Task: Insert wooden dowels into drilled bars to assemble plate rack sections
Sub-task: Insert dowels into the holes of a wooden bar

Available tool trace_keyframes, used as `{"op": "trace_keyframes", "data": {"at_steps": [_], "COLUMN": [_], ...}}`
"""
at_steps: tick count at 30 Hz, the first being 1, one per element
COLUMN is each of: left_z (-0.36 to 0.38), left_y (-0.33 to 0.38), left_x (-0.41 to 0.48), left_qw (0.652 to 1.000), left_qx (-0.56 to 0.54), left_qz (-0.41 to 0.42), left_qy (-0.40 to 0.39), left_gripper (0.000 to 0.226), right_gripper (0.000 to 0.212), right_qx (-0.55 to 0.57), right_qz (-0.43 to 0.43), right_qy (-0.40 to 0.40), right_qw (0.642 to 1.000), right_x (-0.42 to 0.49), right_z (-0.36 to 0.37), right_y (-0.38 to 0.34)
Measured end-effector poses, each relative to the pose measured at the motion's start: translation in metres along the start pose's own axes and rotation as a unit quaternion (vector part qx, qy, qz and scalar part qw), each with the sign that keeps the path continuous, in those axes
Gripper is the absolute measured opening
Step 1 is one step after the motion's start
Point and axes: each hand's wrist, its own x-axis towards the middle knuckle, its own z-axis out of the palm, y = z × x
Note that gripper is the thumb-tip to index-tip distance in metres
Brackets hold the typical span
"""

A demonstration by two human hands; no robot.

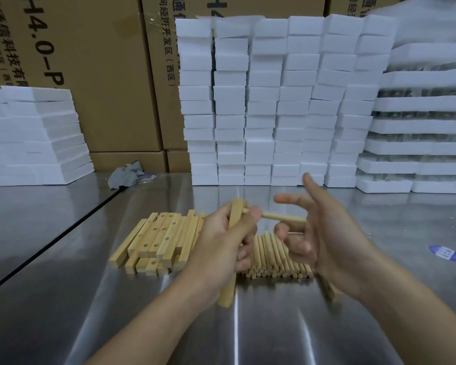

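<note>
My left hand (221, 241) grips a drilled wooden bar (228, 288) held nearly upright above the steel table. A round dowel (282, 216) sticks out sideways from the bar's upper end toward the right. My right hand (324, 233) is beside it with fingers spread, the palm against the dowel's free end. A pile of drilled square bars (156, 241) lies on the table to the left. A heap of loose dowels (274, 256) lies under and between my hands, partly hidden by them.
The steel table (63, 299) has a dark seam running diagonally at the left. Stacks of white foam blocks (274, 101) stand at the back, more foam (32, 135) at the left. Cardboard boxes (90, 61) rise behind. A grey rag (128, 175) lies near the back.
</note>
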Motion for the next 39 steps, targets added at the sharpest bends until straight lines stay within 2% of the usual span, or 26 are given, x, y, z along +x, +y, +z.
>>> {"op": "trace_keyframes", "data": {"at_steps": [1,3,5,7,9,11,12,13,16,19,21,25,27,30,33,34,36,39], "left_z": [-0.002,-0.011,-0.021,-0.029,-0.034,-0.037,-0.039,-0.04,-0.041,-0.042,-0.042,-0.042,-0.042,-0.041,-0.04,-0.039,-0.038,-0.037], "left_y": [0.003,0.009,0.016,0.021,0.022,0.021,0.021,0.02,0.018,0.016,0.015,0.016,0.016,0.015,0.014,0.014,0.013,0.011], "left_x": [0.001,0.007,0.012,0.015,0.016,0.016,0.016,0.016,0.017,0.017,0.018,0.018,0.018,0.018,0.016,0.016,0.016,0.017], "left_qw": [0.999,0.988,0.963,0.93,0.898,0.864,0.848,0.835,0.816,0.818,0.82,0.822,0.823,0.825,0.826,0.827,0.83,0.829], "left_qx": [-0.039,-0.14,-0.251,-0.34,-0.406,-0.465,-0.488,-0.505,-0.53,-0.527,-0.524,-0.522,-0.521,-0.519,-0.517,-0.516,-0.511,-0.51], "left_qz": [-0.014,-0.044,-0.072,-0.105,-0.132,-0.151,-0.159,-0.165,-0.171,-0.171,-0.171,-0.168,-0.166,-0.166,-0.169,-0.169,-0.172,-0.18], "left_qy": [0.02,0.052,0.069,0.089,0.105,0.123,0.133,0.142,0.158,0.155,0.153,0.153,0.152,0.15,0.147,0.147,0.144,0.141], "left_gripper": [0.022,0.024,0.02,0.02,0.023,0.026,0.026,0.026,0.024,0.024,0.026,0.027,0.026,0.026,0.027,0.026,0.025,0.026], "right_gripper": [0.063,0.057,0.039,0.021,0.013,0.012,0.018,0.024,0.046,0.072,0.072,0.051,0.04,0.023,0.013,0.011,0.009,0.011], "right_qx": [0.013,-0.01,-0.099,-0.235,-0.412,-0.591,-0.652,-0.681,-0.693,-0.709,-0.722,-0.739,-0.731,-0.693,-0.645,-0.611,-0.495,-0.284], "right_qz": [-0.004,-0.035,-0.077,-0.12,-0.17,-0.175,-0.163,-0.152,-0.104,-0.075,-0.096,-0.147,-0.158,-0.178,-0.232,-0.259,-0.301,-0.296], "right_qy": [0.023,0.097,0.159,0.186,0.173,0.124,0.091,0.062,-0.007,-0.043,-0.04,-0.028,-0.027,-0.016,0.042,0.067,0.1,0.083], "right_qw": [1.0,0.995,0.979,0.946,0.879,0.778,0.735,0.714,0.713,0.7,0.684,0.657,0.663,0.698,0.727,0.745,0.809,0.908], "right_x": [0.001,0.006,0.011,0.016,0.022,0.025,0.026,0.027,0.025,0.024,0.025,0.028,0.028,0.024,0.019,0.017,0.014,0.01], "right_z": [-0.005,-0.014,-0.022,-0.026,-0.033,-0.037,-0.038,-0.04,-0.04,-0.039,-0.041,-0.041,-0.042,-0.043,-0.039,-0.037,-0.031,-0.023], "right_y": [-0.003,-0.005,0.0,0.008,0.017,0.027,0.03,0.032,0.031,0.033,0.034,0.032,0.031,0.025,0.014,0.01,0.005,0.001]}}
